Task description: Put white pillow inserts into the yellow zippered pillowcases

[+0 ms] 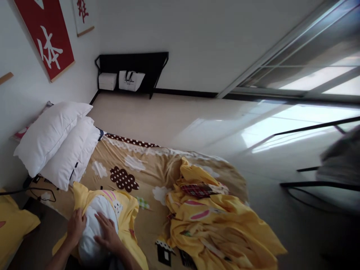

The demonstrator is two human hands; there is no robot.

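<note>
A white pillow (94,225) lies partly inside a yellow pillowcase (126,210) with a rabbit print, at the near edge of the bed. My left hand (76,225) has its fingers curled on the pillowcase's edge at the pillow's left side. Spread over the white surface, the fingers of my right hand (108,231) press on the pillow. Its lower end is cut off by the frame's bottom edge.
White pillows (53,135) are stacked at the bed's head. A crumpled yellow cover (222,225) lies on the brown patterned sheet (152,172). Another yellow pillow (17,228) is at left. A black rack (132,63) stands by the wall, and black-framed furniture (317,184) at right.
</note>
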